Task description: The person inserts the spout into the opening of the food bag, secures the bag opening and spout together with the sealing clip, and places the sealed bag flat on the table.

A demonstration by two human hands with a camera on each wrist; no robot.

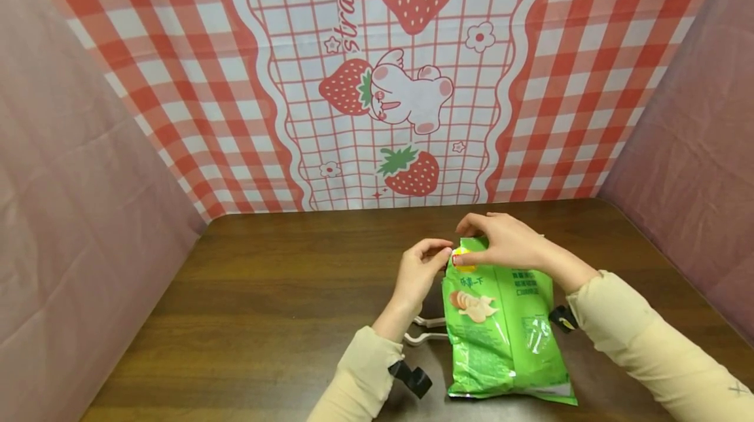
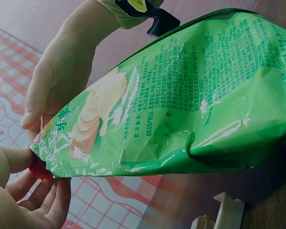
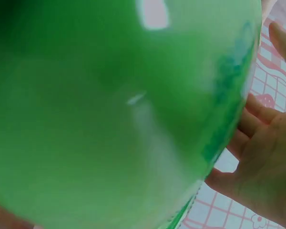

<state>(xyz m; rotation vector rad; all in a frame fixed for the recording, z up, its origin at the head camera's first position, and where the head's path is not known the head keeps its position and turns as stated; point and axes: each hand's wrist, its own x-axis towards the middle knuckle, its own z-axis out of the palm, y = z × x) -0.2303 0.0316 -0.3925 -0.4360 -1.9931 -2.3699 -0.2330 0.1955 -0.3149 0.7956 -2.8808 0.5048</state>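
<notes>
A green bag of potato chips [image 1: 501,337] has its back, printed with small text and a picture of chips, turned to the head view. At its upper left corner my left hand [image 1: 417,275] pinches the edge between thumb and fingers. My right hand [image 1: 509,240] grips the top edge, thumb on the near face and fingers over the far side. In the left wrist view the bag [image 2: 181,109] slopes down to a red corner between the left thumb and fingers. Its green film [image 3: 109,119] fills most of the right wrist view, beside a hand [image 3: 267,162].
White curved pieces [image 1: 425,338] stick out from behind the bag's left side on the brown wooden table [image 1: 265,317]. A checked strawberry cloth [image 1: 406,95] hangs at the back, with pink cloth [image 1: 100,167] at both sides. Each wrist wears a black strap mount [image 1: 412,379].
</notes>
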